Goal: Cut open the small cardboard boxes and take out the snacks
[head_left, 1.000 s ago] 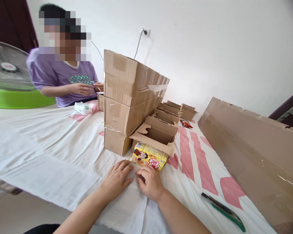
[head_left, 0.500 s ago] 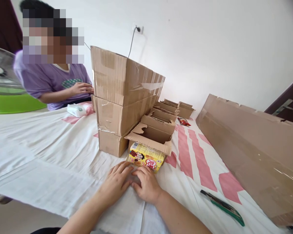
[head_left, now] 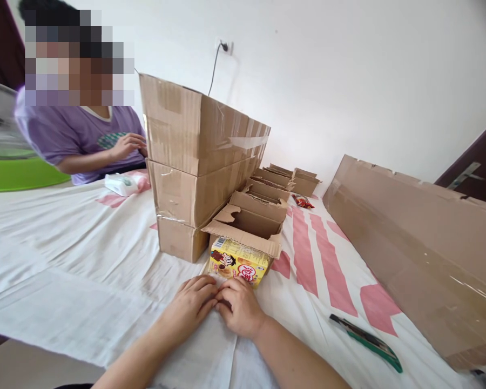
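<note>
My left hand [head_left: 194, 305] and my right hand [head_left: 240, 309] lie close together on the white cloth, their fingertips meeting. The fingers of both are curled in, and whatever may be between them is hidden. Just beyond my fingertips is a yellow printed snack box [head_left: 238, 265]. Behind and above it, the raised flaps of an open cardboard box [head_left: 247, 237] partly cover its top. To the right of my right hand lies a utility knife [head_left: 366, 343] with a green handle, apart from my fingers.
Taped cardboard boxes [head_left: 174, 189] are stacked three high on the left. More open boxes [head_left: 267, 189] run back towards the wall. A red packet [head_left: 303, 201] lies beside them. A long cardboard piece [head_left: 409, 254] stands on the right. Across the table sits a person [head_left: 81, 135] near a white pack [head_left: 120, 184].
My fingers have curled in more and drawn together, a little back from the yellow box. The whole view has shifted slightly. The boxes and the knife lie as before.
</note>
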A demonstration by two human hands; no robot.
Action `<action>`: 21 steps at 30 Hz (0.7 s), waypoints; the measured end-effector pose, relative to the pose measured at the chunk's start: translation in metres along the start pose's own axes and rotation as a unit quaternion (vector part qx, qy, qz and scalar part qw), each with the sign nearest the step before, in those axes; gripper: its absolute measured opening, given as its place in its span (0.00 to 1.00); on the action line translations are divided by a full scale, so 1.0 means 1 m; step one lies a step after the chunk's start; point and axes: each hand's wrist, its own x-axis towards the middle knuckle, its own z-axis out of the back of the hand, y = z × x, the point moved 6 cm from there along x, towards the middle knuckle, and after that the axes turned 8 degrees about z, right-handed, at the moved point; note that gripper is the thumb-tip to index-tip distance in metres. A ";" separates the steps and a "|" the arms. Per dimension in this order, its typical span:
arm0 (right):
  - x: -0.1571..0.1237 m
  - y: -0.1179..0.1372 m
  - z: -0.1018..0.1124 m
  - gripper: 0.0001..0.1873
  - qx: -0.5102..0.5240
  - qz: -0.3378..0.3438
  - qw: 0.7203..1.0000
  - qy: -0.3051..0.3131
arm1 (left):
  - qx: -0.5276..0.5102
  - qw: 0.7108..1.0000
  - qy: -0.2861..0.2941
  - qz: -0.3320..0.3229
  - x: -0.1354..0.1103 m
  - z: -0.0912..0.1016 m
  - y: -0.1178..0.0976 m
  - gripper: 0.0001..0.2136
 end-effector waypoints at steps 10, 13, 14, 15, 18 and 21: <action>0.001 0.001 0.000 0.04 -0.002 0.002 1.000 0.006 | 0.028 0.998 -0.049 -0.027 -0.001 0.006 -0.003 0.07; 0.001 -0.001 -0.001 0.06 -0.005 0.001 1.000 0.007 | 0.030 0.985 -0.163 -0.047 -0.012 0.024 -0.021 0.08; 0.001 -0.002 -0.002 0.07 -0.008 -0.002 1.000 0.009 | 0.014 0.981 -0.189 -0.049 -0.019 0.027 -0.029 0.08; 0.001 -0.002 -0.002 0.07 -0.010 -0.005 1.000 0.014 | -0.013 0.980 -0.195 -0.048 -0.026 0.026 -0.036 0.09; 0.001 -0.003 -0.004 0.06 -0.006 -0.016 0.999 0.033 | -0.171 0.984 -0.018 -0.049 -0.048 -0.011 -0.062 0.11; 0.001 -0.001 -0.002 0.04 0.004 -0.023 0.999 0.026 | -0.297 0.912 0.280 -0.048 -0.084 -0.076 -0.092 0.12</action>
